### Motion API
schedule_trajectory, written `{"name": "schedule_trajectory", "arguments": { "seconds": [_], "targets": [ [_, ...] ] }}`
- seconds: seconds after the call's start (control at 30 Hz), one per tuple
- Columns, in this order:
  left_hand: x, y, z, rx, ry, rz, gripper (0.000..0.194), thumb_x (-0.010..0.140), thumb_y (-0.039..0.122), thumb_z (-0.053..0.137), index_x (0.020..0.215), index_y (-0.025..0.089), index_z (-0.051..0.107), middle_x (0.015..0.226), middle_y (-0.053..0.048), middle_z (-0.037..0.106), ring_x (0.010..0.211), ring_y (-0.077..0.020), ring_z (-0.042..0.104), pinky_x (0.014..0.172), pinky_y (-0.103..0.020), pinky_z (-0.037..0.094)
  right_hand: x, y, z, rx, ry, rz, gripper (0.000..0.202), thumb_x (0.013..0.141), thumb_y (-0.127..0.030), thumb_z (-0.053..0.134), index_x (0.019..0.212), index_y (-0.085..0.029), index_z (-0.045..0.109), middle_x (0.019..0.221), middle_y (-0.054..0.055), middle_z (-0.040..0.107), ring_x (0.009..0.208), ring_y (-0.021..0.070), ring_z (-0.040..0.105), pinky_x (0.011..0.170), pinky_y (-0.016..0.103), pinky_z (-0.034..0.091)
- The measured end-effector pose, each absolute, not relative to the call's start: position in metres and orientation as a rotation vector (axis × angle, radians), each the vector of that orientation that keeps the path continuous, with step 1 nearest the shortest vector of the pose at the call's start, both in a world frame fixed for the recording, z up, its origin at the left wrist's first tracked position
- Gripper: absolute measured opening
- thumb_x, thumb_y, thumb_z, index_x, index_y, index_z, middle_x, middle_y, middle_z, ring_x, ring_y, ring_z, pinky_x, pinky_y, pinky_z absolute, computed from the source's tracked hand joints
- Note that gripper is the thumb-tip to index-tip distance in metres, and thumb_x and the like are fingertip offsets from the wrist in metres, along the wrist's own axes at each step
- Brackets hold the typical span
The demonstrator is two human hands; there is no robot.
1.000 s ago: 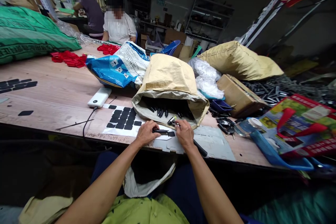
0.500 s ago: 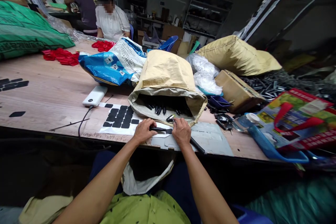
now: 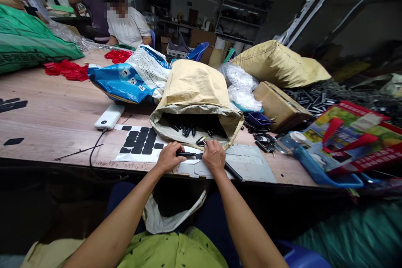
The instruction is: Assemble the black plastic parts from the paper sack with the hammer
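My left hand (image 3: 169,157) is closed on a slim black pen-like rod (image 3: 187,154), which points right toward my other hand. My right hand (image 3: 214,157) is closed over what looks like a small hammer: its shiny head (image 3: 201,140) shows left of the fingers, and its black handle (image 3: 233,171) slants out at the lower right. A dark flat piece (image 3: 199,156) lies between the rod and my right thumb. Just beyond both hands, a tan paper sack (image 3: 197,88) lies with its mouth toward me, several black pieces inside. Under the hands is a grey sheet (image 3: 254,163).
On the left are a white sheet with black stickers (image 3: 138,141), a white power bank (image 3: 109,116) with a cable, and red strips (image 3: 67,70). A cardboard box (image 3: 279,104), black parts and a blue tray (image 3: 329,176) are right. Two people sit across.
The whole view has shifted slightly, so everything appears a little further left. Both hands keep nearly the same pose over the grey sheet.
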State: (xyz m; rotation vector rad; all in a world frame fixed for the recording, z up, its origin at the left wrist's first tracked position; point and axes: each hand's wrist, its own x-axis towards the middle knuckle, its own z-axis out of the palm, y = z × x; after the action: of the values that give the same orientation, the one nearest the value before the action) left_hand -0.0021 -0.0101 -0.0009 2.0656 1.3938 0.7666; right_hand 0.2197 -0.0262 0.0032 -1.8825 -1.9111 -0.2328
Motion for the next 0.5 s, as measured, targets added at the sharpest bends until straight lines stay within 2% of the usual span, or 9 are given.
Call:
{"name": "schedule_trajectory", "arguments": {
  "seconds": [0.17, 0.27, 0.4, 0.5],
  "targets": [
    [-0.007, -0.041, 0.020, 1.990, 1.182, 0.723, 0.019, 0.082, 0.037, 0.069, 0.092, 0.021, 0.068, 0.089, -0.001, 0.067, 0.084, -0.0178, 0.057, 0.077, -0.029, 0.043, 0.219, -0.027, 0.006, -1.901, -1.917, -0.239, 0.021, 0.091, -0.018, 0.057, 0.110, -0.019, 0.065, 0.099, 0.008, 0.060, 0.095, 0.0237, 0.050, 0.081, 0.032, 0.037],
    [-0.013, -0.084, 0.021, 1.895, 1.018, 0.546, 0.023, 0.086, 0.042, 0.063, 0.097, 0.022, 0.068, 0.085, 0.000, 0.069, 0.078, -0.0161, 0.059, 0.072, -0.026, 0.043, 0.218, -0.027, 0.006, -1.911, -1.911, -0.250, 0.019, 0.090, -0.019, 0.058, 0.108, -0.020, 0.065, 0.098, 0.008, 0.060, 0.094, 0.0237, 0.050, 0.080, 0.032, 0.036],
    [-0.017, -0.128, -0.009, 1.912, 1.162, 0.220, 0.018, 0.082, 0.039, 0.065, 0.093, 0.025, 0.068, 0.071, 0.003, 0.067, 0.067, -0.0164, 0.061, 0.062, -0.025, 0.039, 0.219, -0.026, 0.005, -1.915, -1.910, -0.254, 0.018, 0.091, -0.019, 0.058, 0.107, -0.019, 0.065, 0.099, 0.008, 0.060, 0.094, 0.0238, 0.050, 0.079, 0.032, 0.036],
    [-0.014, -0.136, -0.045, 1.959, 1.424, 0.000, 0.016, 0.080, 0.035, 0.063, 0.091, 0.024, 0.068, 0.084, -0.004, 0.073, 0.083, -0.0240, 0.069, 0.070, -0.029, 0.045, 0.219, -0.026, 0.004, -1.923, -1.911, -0.243, 0.017, 0.092, -0.020, 0.057, 0.106, -0.019, 0.065, 0.099, 0.009, 0.060, 0.094, 0.0240, 0.050, 0.079, 0.032, 0.036]
  ]
}}
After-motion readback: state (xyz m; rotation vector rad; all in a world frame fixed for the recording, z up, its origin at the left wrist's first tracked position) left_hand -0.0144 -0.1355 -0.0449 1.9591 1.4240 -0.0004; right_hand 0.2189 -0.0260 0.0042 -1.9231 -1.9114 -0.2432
